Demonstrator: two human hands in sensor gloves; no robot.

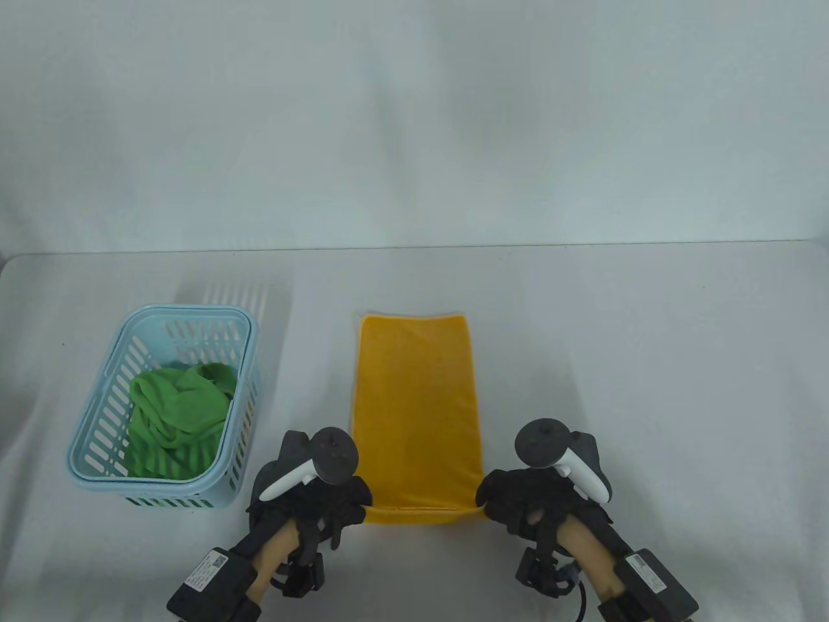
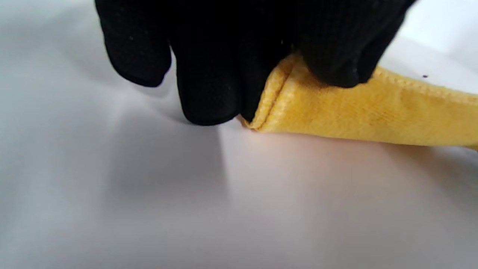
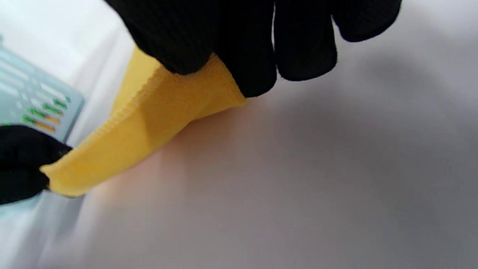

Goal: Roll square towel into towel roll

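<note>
Here we are at the near edge of the yellow towel [image 1: 414,402], which lies flat on the white bench [image 1: 647,363] as a long folded strip running away from the person. The left hand [image 1: 317,502] pinches the near left corner, fingers curled over the hem with the cloth caught between them, and the wrist view confirms that grip. The right hand [image 1: 528,502] does the same on the near right corner, thumb and fingers closed on the fabric. Between them the near edge lifts just off the bench, a shallow lip turning up and no more. So by my reading the roll is barely begun: the strip looks ready, the first turn is only starting, and almost the whole length still has to be wound up toward the far end. Off to the left sits a pale blue basket [image 1: 97,414] with a crumpled green cloth [image 1: 175,414] inside, well apart from the action.
</note>
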